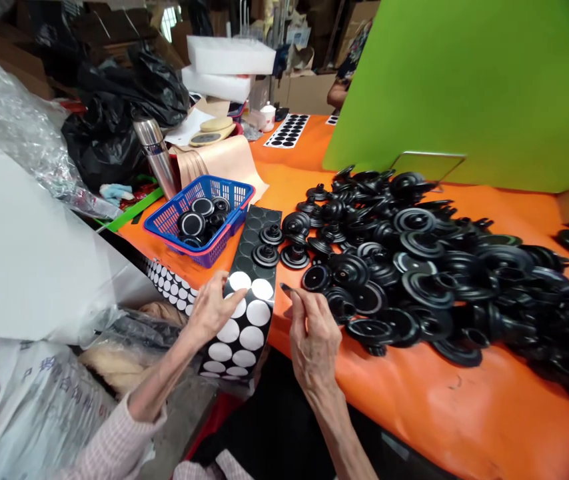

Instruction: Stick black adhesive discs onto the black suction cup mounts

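A black sheet with white round stickers [252,338] hangs over the front edge of the orange table. My left hand [213,307] rests on the sheet's left edge, thumb and fingers apart, holding nothing. To the right of the sheet, my right hand [314,333] pinches a small dark pointed tool [286,287] between thumb and fingers. Two black ribbed knobs [266,255] stand on the sheet's upper part, where no white circles show. A large heap of black round parts [414,267] covers the table to the right.
A blue basket [242,195] holds several black round parts. Behind it are a steel flask [156,157], a white cup [267,117] and a sheet of black circles [288,131]. A green panel [464,87] stands behind the heap. Another person's arm [338,93] shows beside it.
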`<action>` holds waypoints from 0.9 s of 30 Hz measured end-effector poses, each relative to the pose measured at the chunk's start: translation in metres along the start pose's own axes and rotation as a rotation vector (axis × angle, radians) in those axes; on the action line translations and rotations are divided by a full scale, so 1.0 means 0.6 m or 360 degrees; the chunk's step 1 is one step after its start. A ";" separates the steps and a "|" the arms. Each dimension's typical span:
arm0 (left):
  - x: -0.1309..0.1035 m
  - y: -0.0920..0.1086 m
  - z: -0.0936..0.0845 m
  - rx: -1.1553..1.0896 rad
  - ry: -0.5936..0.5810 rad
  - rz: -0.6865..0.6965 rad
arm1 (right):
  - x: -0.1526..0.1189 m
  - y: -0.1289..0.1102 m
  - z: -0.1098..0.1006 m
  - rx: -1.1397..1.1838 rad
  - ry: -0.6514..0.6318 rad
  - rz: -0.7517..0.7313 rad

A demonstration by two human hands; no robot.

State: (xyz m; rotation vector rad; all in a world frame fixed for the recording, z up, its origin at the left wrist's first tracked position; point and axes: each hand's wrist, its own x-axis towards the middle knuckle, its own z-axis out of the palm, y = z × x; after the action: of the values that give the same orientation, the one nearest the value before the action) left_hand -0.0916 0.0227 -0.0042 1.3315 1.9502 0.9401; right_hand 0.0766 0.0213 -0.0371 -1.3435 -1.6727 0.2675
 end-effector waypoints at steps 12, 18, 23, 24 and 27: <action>-0.064 0.047 0.056 -0.0864 -0.0886 -0.0295 | -0.063 -0.008 -0.048 0.0844 -0.0279 0.0680; -0.064 0.092 0.107 0.0034 -0.0296 0.0282 | -0.070 0.006 -0.108 0.0759 0.0286 0.1110; -0.044 0.107 0.179 0.0428 -0.0443 0.0983 | -0.080 0.029 -0.159 0.0807 0.0234 0.1134; -0.041 0.105 0.190 0.0472 -0.0456 0.1048 | -0.083 0.035 -0.164 0.0820 0.0197 0.1132; -0.040 0.095 0.195 0.0284 -0.0342 0.1024 | -0.090 0.045 -0.170 0.0866 0.0075 0.1145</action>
State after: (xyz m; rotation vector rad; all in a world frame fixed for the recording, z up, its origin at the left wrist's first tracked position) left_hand 0.0386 0.0402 -0.0231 2.1359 1.4833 0.8619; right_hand 0.1692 -0.0519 -0.0286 -1.4457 -0.9112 1.0173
